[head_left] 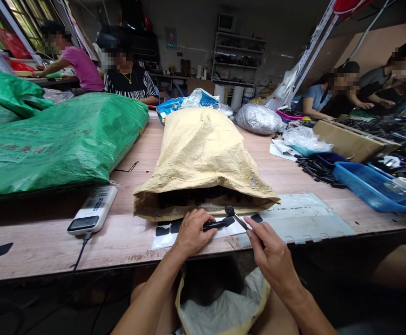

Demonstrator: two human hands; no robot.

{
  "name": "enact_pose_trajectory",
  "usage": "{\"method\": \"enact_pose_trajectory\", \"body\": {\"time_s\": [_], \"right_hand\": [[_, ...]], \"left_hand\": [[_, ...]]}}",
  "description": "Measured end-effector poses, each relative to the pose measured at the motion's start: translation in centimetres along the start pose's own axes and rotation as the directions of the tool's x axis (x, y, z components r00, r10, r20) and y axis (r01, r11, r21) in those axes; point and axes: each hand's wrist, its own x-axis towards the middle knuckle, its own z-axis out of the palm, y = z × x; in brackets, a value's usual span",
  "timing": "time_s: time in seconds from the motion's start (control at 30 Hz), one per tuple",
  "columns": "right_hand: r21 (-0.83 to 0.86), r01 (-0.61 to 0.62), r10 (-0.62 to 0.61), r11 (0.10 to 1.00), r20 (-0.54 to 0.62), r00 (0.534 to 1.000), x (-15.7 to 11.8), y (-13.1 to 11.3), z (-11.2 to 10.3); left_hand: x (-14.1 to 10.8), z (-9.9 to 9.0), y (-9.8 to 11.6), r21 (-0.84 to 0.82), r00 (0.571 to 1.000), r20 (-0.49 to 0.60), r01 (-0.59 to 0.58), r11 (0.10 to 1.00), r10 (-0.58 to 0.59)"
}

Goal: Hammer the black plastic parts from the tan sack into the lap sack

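Observation:
My left hand [194, 232] rests at the table's front edge, its fingers closed round a slim black handle-like piece [214, 225] that points right. In my right hand [271, 251], pinched between thumb and fingers, is a thin metallic rod with a black rounded head [230, 211]; its exact kind is unclear. Just beyond both hands lies a tan woven sack [203, 149], its mouth facing me with dark contents in shadow. Beneath the hands is a white sheet [159, 241] bearing black patches. On my lap, below the table edge, a second sack [224, 309] gapes, pale inside.
To the left are a large green sack [59, 139] and a white power bank [93, 210] with a cable. A translucent mat [307, 216], blue tray [374, 186] and heaped black parts [320, 171] lie right. Several people sit at other tables.

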Motion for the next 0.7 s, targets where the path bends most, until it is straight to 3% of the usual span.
{"method": "enact_pose_trajectory", "body": {"time_s": [0.17,0.33,0.53,0.7], "right_hand": [[-0.26,-0.041,0.025,0.965,-0.063,0.998,1.4,3.6,0.4],[-0.334,-0.013,-0.015,0.942,-0.082,0.997,1.9,5.8,1.6],[-0.295,-0.094,0.069,0.951,-0.096,0.993,2.7,5.2,1.9],[-0.402,-0.141,0.1,0.905,-0.122,0.988,3.6,4.1,2.4]], "left_hand": [[0.0,0.0,0.1,-0.009,1.0,-0.003,0.005,1.0,-0.005],[0.0,0.0,0.1,-0.024,1.0,-0.003,0.016,1.0,-0.016],[0.0,0.0,0.1,-0.043,1.0,-0.007,0.016,0.999,-0.016],[0.0,-0.1,0.1,-0.058,1.0,-0.006,0.02,0.998,-0.021]]}}
